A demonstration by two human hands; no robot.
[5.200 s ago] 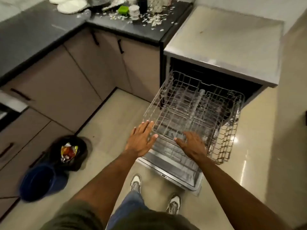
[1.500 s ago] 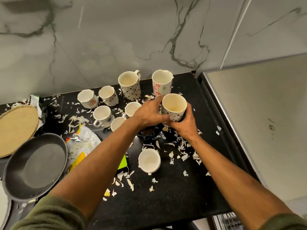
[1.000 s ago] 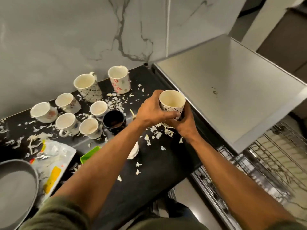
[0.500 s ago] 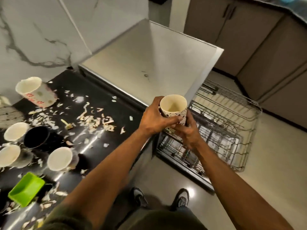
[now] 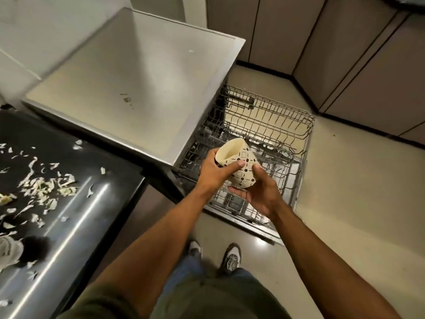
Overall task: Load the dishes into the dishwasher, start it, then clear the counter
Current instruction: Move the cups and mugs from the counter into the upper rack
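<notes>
Here, black counter (image 5: 76, 203), perhaps peelings (image 5: 43, 187), beige floor (image 5: 356, 192)

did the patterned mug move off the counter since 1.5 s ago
Yes. The mug left the black counter: the left hand and right hand now hold it tilted above the pulled-out dishwasher rack, right of the counter.

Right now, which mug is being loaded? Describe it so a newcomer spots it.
Find the steel-topped dishwasher and the wire rack pulled out of it. Above that rack, the left hand and right hand hold a tilted cream mug. Its dark dotted diamond pattern marks it, the only dish over the rack.
</notes>
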